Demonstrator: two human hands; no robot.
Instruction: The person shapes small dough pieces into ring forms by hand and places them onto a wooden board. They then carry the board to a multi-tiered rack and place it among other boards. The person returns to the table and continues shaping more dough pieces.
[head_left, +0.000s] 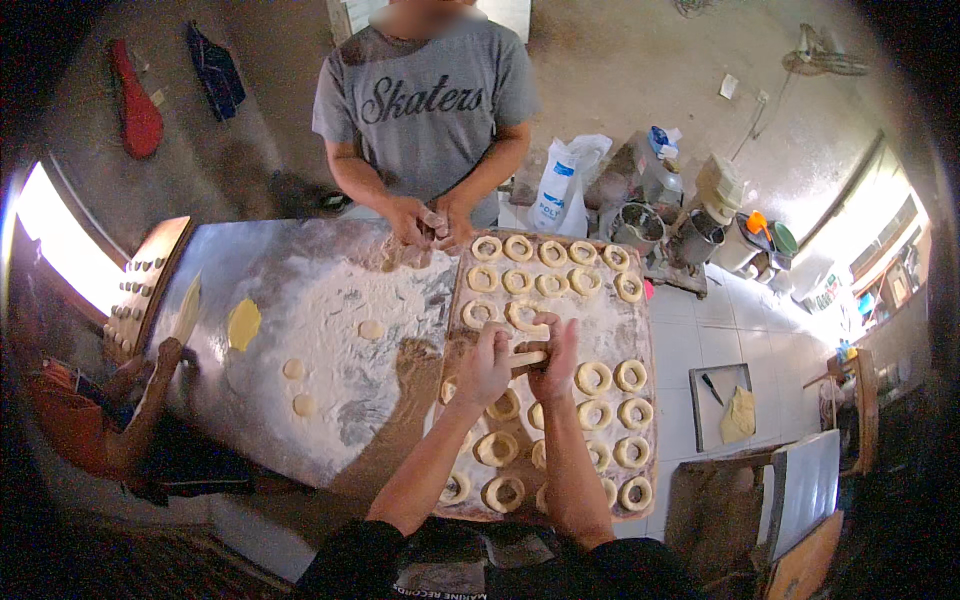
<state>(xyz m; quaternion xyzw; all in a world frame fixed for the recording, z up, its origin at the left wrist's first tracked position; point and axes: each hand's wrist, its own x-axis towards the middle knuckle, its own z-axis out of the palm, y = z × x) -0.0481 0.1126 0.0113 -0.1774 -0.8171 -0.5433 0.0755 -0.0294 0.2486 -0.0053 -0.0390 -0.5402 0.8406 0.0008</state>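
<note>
One bench (215, 255) stretches left from my fingers; one floured board (600, 335) lies beneath them. One yellow sheet (244, 324) sits well left. Twelve rings (553, 264) lie beyond my fingers; my forearms cover too many nearer ones to total. Three rounds (371, 329) lie left, in flour. Between my left hand (487, 362) and right hand (556, 362), both half curled, the fingers grip one strip (528, 358). I judge I'm shaping it; the move called for is joining its ends.
</note>
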